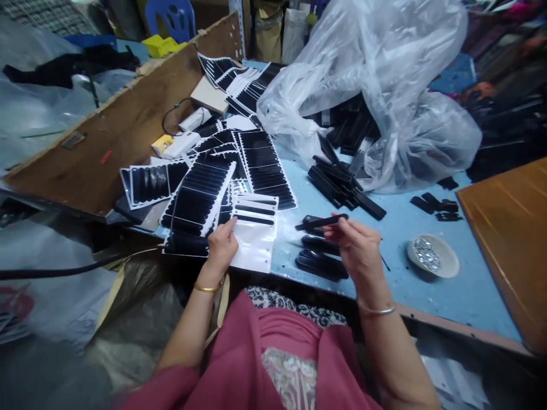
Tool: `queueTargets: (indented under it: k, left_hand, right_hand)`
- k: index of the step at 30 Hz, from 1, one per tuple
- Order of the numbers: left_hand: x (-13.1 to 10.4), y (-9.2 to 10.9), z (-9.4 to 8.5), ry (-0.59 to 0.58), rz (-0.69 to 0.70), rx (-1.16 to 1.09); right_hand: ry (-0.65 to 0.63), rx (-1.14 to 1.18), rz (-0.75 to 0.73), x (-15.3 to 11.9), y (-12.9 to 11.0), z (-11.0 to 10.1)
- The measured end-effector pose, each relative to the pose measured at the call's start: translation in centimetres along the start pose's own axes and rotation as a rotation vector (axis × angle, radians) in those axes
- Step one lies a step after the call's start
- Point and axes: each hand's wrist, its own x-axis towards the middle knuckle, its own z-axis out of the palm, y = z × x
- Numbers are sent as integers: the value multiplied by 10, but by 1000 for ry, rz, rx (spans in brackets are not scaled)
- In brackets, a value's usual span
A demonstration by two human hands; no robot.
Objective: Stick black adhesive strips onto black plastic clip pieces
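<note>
"Starting with the right hand (359, 242): what is its condition?"

"Thumb and fingers pinch one end of a black strip (316, 222). The strip is raised near the bench's (395, 228) near edge, pointing toward the left edge, above a row of dark flat pieces (321, 266)."

"And the left hand (223, 245)?"

"Index finger extended, its tip at the side of a white sheet (252, 247), the other fingers curled. Whether it grips the sheet, I cannot tell."

"Location and condition of that sheet?"

"At the bench's near edge, left of the raised strip and apart from it. Black bars cross its far part; the near part is plain white."

"Surroundings?"

"Toward the left edge, overlapping black-and-white sheets (200, 193), with a wooden board (85, 136) standing along that edge. Farther from the near edge, a loose pile of black pieces (337, 182) at the mouth of a translucent plastic bag (342, 74). Toward the near right corner, a white bowl (448, 259) containing small silvery pieces (425, 252), beside an orange-brown panel (508, 228)."
</note>
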Motion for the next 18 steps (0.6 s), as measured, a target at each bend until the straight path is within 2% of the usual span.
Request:
queueTargets:
  k: [3,5,7,8,9,12,14,16,18]
  left_hand:
    - [8,6,0,16,65,170]
    - [9,24,-2,77,106,161]
    - [8,51,-1,82,124,5]
    - [7,67,2,21,114,-127]
    - [6,83,7,-105,84,-285]
    - [6,123,27,-617,-139,-712]
    - [9,138,42,-862,-279,-899]
    - [13,145,54,-982,-376,-1020]
    - [16,148,61,-976,-442,-1084]
  right_hand:
    - [44,-12,-63,2,-21,-41]
    - [1,-36,-66,-3,-28,-56]
    - [-106,-47,-48,-11,-32,-61]
    - [-176,-43,-45,-15,-33,-60]
    - [-251,-33,-46,-18,-34,-58]
    - [-450,0,-70,-25,-34,-53]
    - [-528,6,-79,-24,-32,-55]
    - [-562,-7,-74,-21,-29,-64]
    - [-577,-53,-59,-15,-27,-78]
